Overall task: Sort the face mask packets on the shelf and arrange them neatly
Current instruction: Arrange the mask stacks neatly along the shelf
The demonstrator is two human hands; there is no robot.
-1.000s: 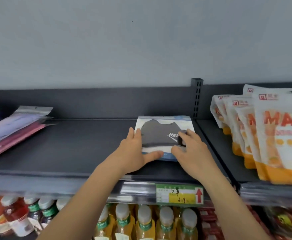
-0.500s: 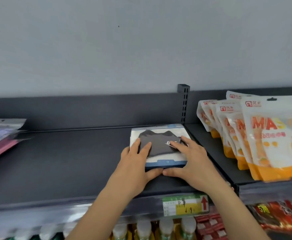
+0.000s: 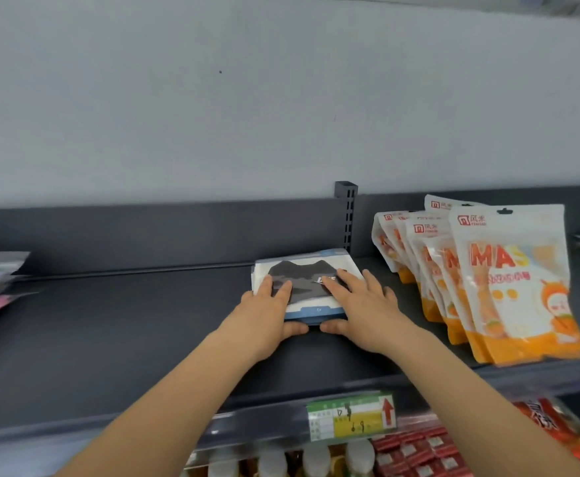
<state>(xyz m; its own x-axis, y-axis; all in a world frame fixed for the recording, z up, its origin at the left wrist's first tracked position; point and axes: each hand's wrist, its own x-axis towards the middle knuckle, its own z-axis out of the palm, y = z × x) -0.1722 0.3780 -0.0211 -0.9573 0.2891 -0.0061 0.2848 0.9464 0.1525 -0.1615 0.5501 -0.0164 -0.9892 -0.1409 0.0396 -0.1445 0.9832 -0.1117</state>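
Head view, mask packets beneath flat fingers

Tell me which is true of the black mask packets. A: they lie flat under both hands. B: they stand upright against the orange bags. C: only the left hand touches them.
A: the black mask packets lie flat on the shelf, with the left hand and right hand laid on top.

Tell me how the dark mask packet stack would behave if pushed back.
Probably slides easily: the mask packet stack lies flat on the smooth shelf. Glossy wrappers may slip over each other, so layers could skew. Likely light, being thin.
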